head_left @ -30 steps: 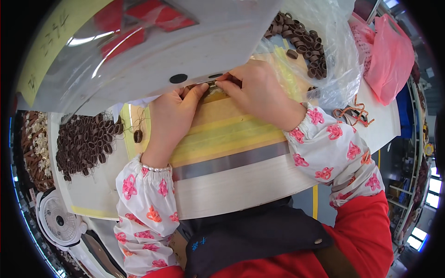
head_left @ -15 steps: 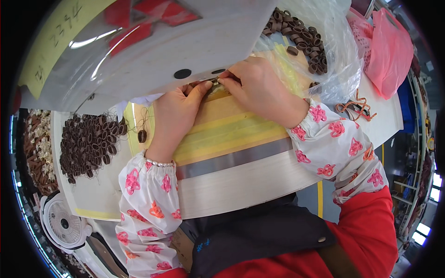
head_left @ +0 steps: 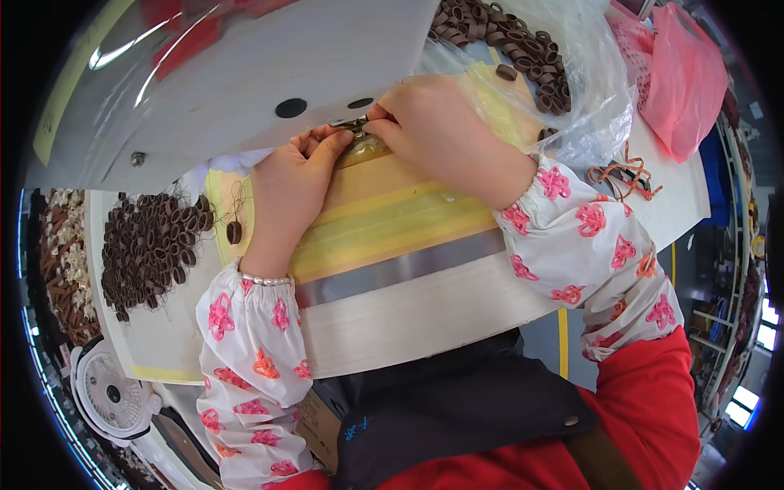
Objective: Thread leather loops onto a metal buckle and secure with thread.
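Note:
At the underside of a large pale machine head (head_left: 269, 73), likely a sewing machine, my two hands meet. My left hand (head_left: 292, 175) has thumb and forefinger pinched beside the metal parts (head_left: 358, 126) under the machine. My right hand (head_left: 445, 135) pinches from the other side, its fingertips close to the same metal parts. Whatever small piece they hold is covered by the fingers and too small to make out. One brown loop (head_left: 234, 232) with loose threads lies left of my left wrist. Yellow tape strips (head_left: 400, 216) cover the work surface below my hands.
Many thread-trailing brown loops (head_left: 155, 253) are heaped on the left of the white table (head_left: 416, 314). More brown loops (head_left: 535, 69) lie at the back right beside a clear plastic bag (head_left: 600, 82). Farther right are a pink bag (head_left: 686, 90) and orange-brown cords (head_left: 629, 178). A white fan (head_left: 113, 392) stands lower left.
The whole view has shifted slightly, so hands, machine and table appear a little farther left and up. Both hands stay pinched at the same place under the machine.

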Available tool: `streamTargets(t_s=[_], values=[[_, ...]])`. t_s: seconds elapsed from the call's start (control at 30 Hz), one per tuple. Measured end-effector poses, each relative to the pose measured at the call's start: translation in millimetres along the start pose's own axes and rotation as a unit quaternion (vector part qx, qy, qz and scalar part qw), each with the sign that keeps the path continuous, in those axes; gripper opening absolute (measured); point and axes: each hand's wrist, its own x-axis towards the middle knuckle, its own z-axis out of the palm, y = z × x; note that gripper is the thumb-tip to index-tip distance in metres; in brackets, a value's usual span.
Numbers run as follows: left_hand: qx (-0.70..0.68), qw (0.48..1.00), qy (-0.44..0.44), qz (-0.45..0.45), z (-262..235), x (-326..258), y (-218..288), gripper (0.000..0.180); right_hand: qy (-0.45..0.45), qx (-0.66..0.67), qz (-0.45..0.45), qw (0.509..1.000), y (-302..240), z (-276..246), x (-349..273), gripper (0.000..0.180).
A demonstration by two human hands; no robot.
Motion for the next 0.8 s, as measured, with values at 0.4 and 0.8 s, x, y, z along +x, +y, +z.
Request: streamTargets(t_s=[0.4,0.8], values=[[0.018,1.000,-0.010,0.012,1.3,-0.6,2.3,0.024,-0.017,0.015,0.014,1.000,3.4,-1.7,0.5,0.012],[0.105,0.978,0.026,0.181,-0.2,-16.8,5.7,0.020,0.052,-0.048,-0.029,0.997,10.5,-24.8,-2.2,0.011]])
